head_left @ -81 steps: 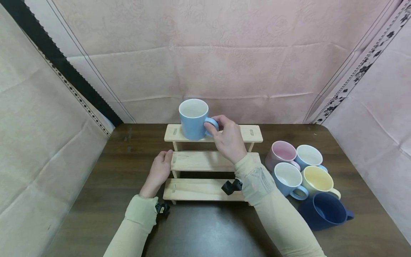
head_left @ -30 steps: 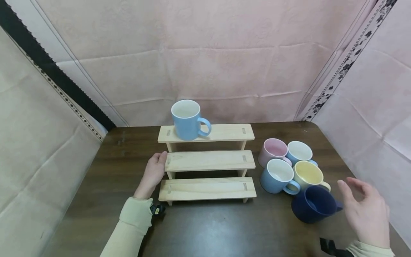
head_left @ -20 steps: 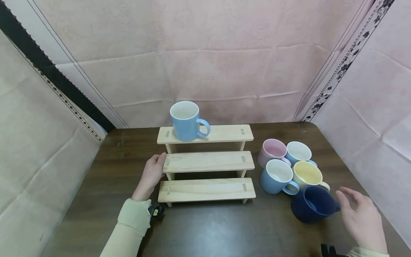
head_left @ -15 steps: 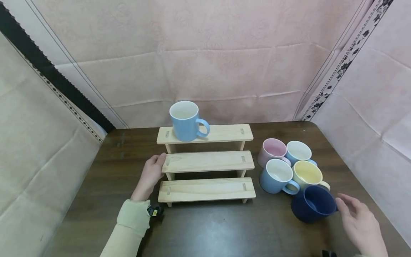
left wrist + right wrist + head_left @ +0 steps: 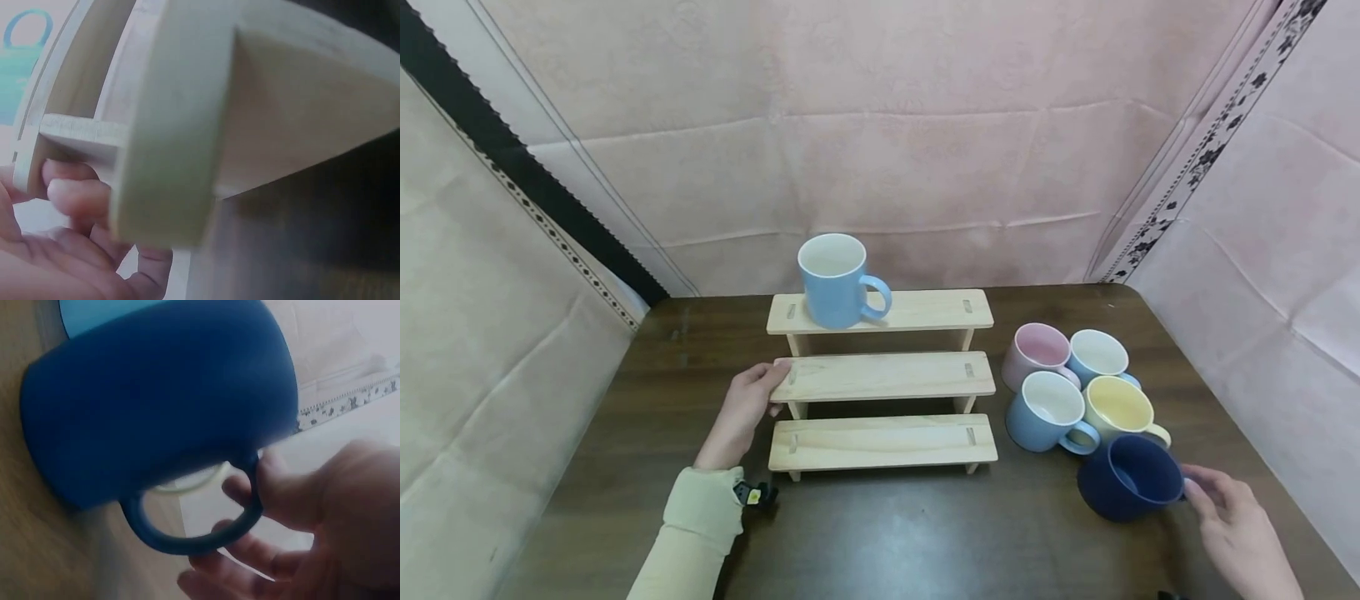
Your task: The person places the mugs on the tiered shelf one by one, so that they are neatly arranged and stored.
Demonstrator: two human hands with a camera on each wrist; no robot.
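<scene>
A navy mug [image 5: 1127,487] lies tilted on the dark table at the front right. My right hand [image 5: 1213,504] is at its right side. In the right wrist view, the thumb and fingers [image 5: 275,494] curl round the handle of the navy mug [image 5: 162,406]. A three-step wooden rack [image 5: 883,377] stands mid-table. My left hand [image 5: 741,408] grips the left end of its middle step, thumb on top. In the left wrist view the fingers [image 5: 75,194] sit under the rack's board [image 5: 175,125]. A light blue mug [image 5: 835,283] stands upright on the top step, left of centre.
Right of the rack sit a pink mug [image 5: 1037,354], two light blue mugs [image 5: 1099,354] [image 5: 1051,408] and a yellow mug [image 5: 1122,408], packed close behind the navy one. Pink cloth walls close in the table [image 5: 887,533] at the back and on both sides.
My right hand left the light blue mug on the top step, swung to the front right and reached the navy mug's handle. The left hand stayed on the rack, its thumb sliding onto the middle step.
</scene>
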